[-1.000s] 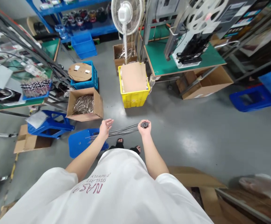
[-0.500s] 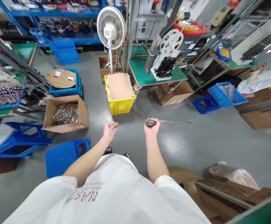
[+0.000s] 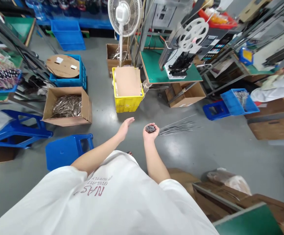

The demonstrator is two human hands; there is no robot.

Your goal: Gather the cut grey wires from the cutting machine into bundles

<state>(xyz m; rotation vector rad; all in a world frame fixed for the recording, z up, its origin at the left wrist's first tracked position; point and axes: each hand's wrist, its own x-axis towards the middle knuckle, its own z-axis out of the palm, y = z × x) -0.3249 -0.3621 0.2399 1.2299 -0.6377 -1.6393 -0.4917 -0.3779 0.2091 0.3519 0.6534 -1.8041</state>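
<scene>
My right hand [image 3: 150, 133] is closed around the end of a bundle of thin grey wires [image 3: 177, 127], which fans out to the right above the floor. The dark tips of the bundle show in my palm. My left hand [image 3: 124, 128] is held out in front of me, open, palm turned inward, holding nothing, a short way left of the right hand. Both hands hover over the grey concrete floor, in front of a yellow crate [image 3: 127, 98].
A cardboard box of wires [image 3: 67, 107] and blue stools [image 3: 67, 150] are at the left. A green table with a reel machine [image 3: 181, 58] stands ahead, a standing fan [image 3: 123, 19] behind the crate. Blue bins [image 3: 232, 104] lie right, wooden crates [image 3: 232, 195] near right.
The wire bundle swung from pointing left across both hands to pointing right, held by the right hand alone. My left hand let go and opened. The view turned toward the right.
</scene>
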